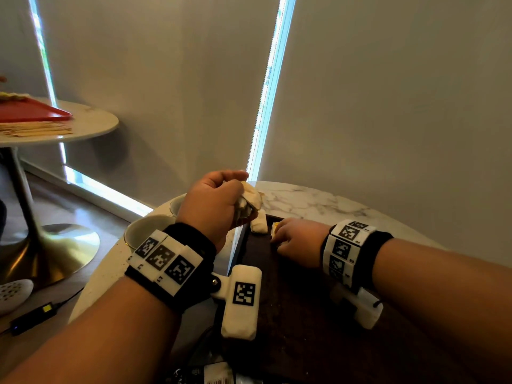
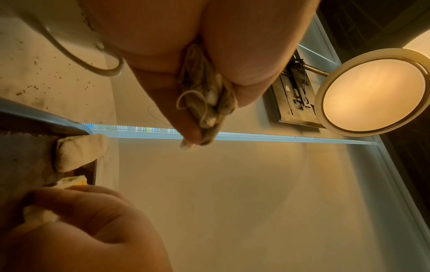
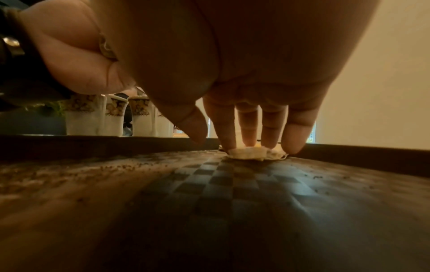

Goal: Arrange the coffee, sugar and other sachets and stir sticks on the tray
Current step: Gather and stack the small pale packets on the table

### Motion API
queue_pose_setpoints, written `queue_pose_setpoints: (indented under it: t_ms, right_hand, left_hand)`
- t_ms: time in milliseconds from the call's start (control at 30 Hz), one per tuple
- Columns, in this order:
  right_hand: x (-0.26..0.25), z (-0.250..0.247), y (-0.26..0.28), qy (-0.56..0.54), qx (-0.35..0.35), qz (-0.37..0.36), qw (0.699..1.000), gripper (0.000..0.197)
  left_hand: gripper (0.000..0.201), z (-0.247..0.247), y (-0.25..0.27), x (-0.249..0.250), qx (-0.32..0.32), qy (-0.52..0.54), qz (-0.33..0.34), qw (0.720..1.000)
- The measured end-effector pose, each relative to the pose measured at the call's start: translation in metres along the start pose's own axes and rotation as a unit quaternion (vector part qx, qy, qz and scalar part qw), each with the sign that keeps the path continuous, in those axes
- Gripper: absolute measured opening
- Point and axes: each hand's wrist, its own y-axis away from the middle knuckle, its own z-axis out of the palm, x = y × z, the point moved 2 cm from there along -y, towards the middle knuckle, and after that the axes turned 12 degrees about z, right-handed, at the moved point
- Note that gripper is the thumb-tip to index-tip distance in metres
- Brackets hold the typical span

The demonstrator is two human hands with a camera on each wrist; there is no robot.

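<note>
My left hand (image 1: 235, 202) is raised over the tray's far left corner and grips a crumpled bunch of pale sachets with strings (image 1: 250, 200) (image 2: 207, 103). The dark woven tray (image 1: 304, 314) lies on the marble table (image 1: 304, 202). One pale sachet (image 1: 259, 224) (image 2: 79, 152) leans on the tray's far left corner. My right hand (image 1: 279, 236) (image 3: 228, 145) reaches down to the tray floor beside it. Its straight fingertips (image 3: 294, 147) press on a flat pale sachet with a yellow patch (image 3: 250, 153) (image 1: 275, 227); the thumb stands apart from it.
White cups (image 1: 149, 231) (image 3: 116, 116) stand left of the tray. Dark crumbs are scattered on the tray floor (image 3: 69, 171). Dark packets (image 1: 216, 374) lie at the near edge. A second round table (image 1: 91, 123) at the far left carries a red tray (image 1: 36, 112) and wooden sticks (image 1: 36, 130).
</note>
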Motion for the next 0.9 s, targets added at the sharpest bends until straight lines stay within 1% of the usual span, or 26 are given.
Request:
queue_pose_setpoints:
  t_ms: [67,133,200,300,400,567,633,767,867,900]
  right_hand:
    - [0.003,-0.004,0.0,-0.053,0.031,0.012,0.998,0.037]
    - [0.006,-0.008,-0.001,-0.096,0.048,0.04,0.993,0.047]
    - [0.008,-0.01,-0.002,-0.118,0.039,0.071,0.99,0.052]
    - [0.006,-0.009,-0.003,-0.118,0.001,0.102,0.988,0.047]
    - [0.002,-0.008,-0.002,-0.109,-0.029,0.101,0.988,0.038]
    - [0.0,-0.002,-0.003,-0.083,-0.053,0.091,0.991,0.033]
    - [-0.001,-0.002,-0.003,-0.106,-0.057,0.101,0.988,0.029]
    - [-0.003,-0.003,-0.004,-0.063,-0.07,0.09,0.991,0.032]
    - [-0.004,-0.004,-0.001,-0.072,-0.07,0.086,0.991,0.025]
    - [-0.004,-0.003,-0.001,-0.079,-0.068,0.078,0.991,0.028]
  left_hand:
    - [0.022,0.0,0.0,0.0,-0.001,-0.002,0.0,1.0]
    - [0.022,-0.001,0.0,0.001,-0.002,-0.002,0.0,1.0]
    - [0.022,-0.001,0.0,0.0,-0.003,-0.005,-0.003,1.0]
    - [0.022,-0.001,0.0,0.0,-0.007,-0.008,-0.004,1.0]
    - [0.022,-0.001,0.001,0.0,-0.01,-0.004,-0.005,1.0]
    - [0.022,0.0,0.001,0.0,-0.016,-0.007,-0.005,1.0]
    - [0.022,0.0,0.001,-0.001,-0.021,-0.006,-0.007,1.0]
    - [0.022,0.0,0.002,0.0,-0.021,-0.001,-0.007,1.0]
    - [0.022,0.0,0.001,0.0,-0.019,0.001,-0.004,1.0]
    - [0.022,0.0,0.002,0.0,-0.02,0.0,-0.004,1.0]
